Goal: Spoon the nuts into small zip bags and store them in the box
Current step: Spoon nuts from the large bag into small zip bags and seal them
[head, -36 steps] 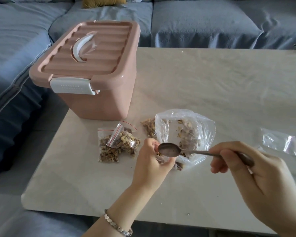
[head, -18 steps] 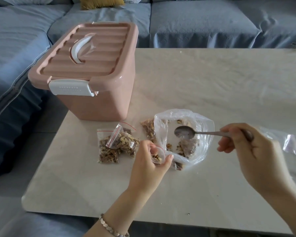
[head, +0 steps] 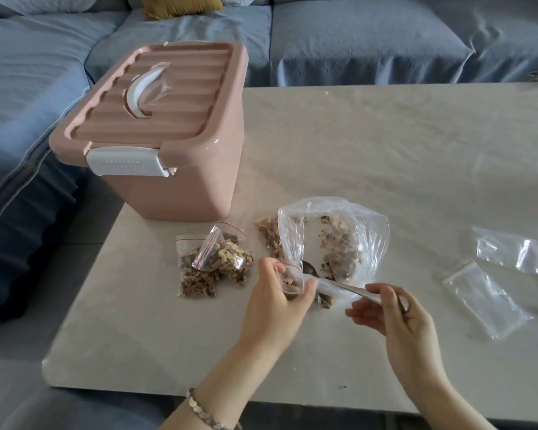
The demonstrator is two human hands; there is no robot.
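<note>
My left hand point(head: 277, 302) holds a small zip bag point(head: 291, 279) open, with a few nuts inside. My right hand point(head: 395, 315) pinches the handle of a metal spoon point(head: 330, 280); its bowl sits low inside the large clear plastic bag point(head: 370, 231) of nuts, right beside the small bag. Several filled zip bags point(head: 213, 262) lie in a pile to the left. The pink box point(head: 168, 135) stands at the table's far left corner, its lid closed and the white latch down.
Empty zip bags point(head: 491, 299) lie on the right part of the pale table point(head: 385, 144). A small heap of nuts point(head: 269, 231) lies by the large bag. A blue sofa point(head: 354, 41) runs behind and to the left of the table.
The spoon left the small bag's mouth, swung up over the large bag, then dipped down into it. My right hand dropped back toward me. My left hand keeps the small bag.
</note>
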